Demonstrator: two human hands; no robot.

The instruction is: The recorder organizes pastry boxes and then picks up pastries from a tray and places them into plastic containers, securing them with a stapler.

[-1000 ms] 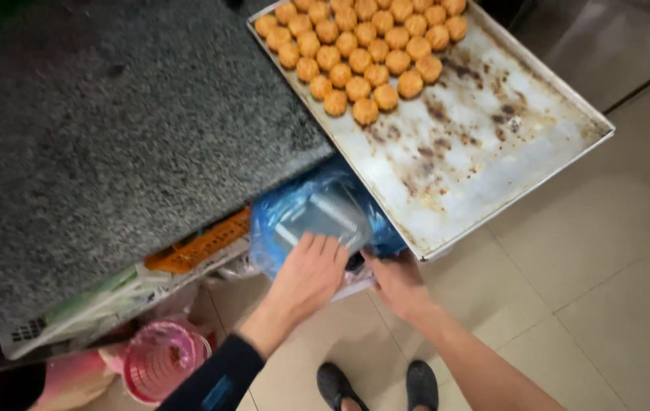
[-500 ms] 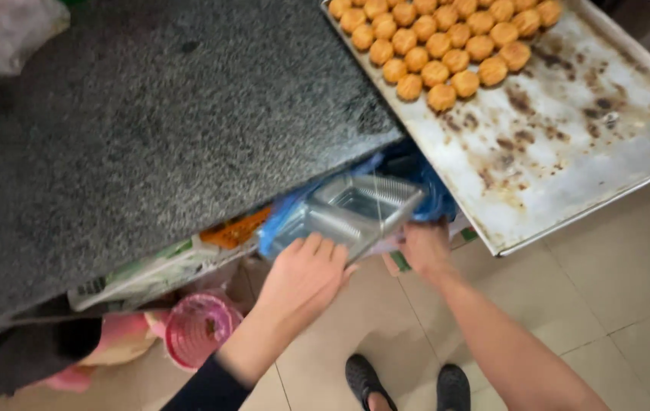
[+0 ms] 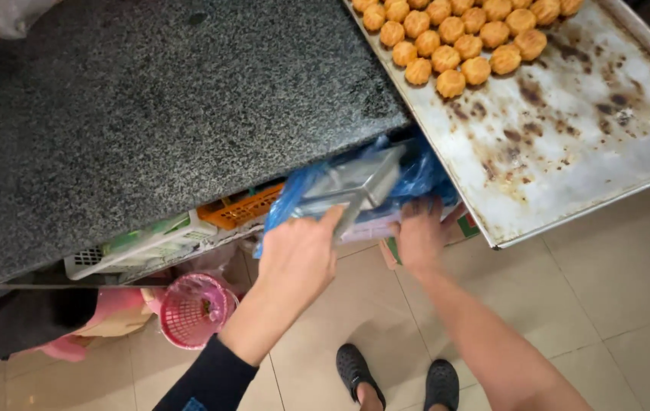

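As the metal tin slides out from under the bench, my left hand curls its grip over the tin's near edge, fingers pressed on the rim and thumb underneath as far as I can tell. My right hand reaches beside it into the blue bag that wraps the tin; its fingers are bent into the plastic, though whether they pinch anything I cannot tell (the bag hides the tips). The tin sits tilted at the shelf mouth, just under the bench edge and beside the tray of pastries. Compared with a second ago, the tin stands further out and higher, my left hand has shifted from flat on top to gripping the edge, and the view has swung left, so the pink basket shows more fully.
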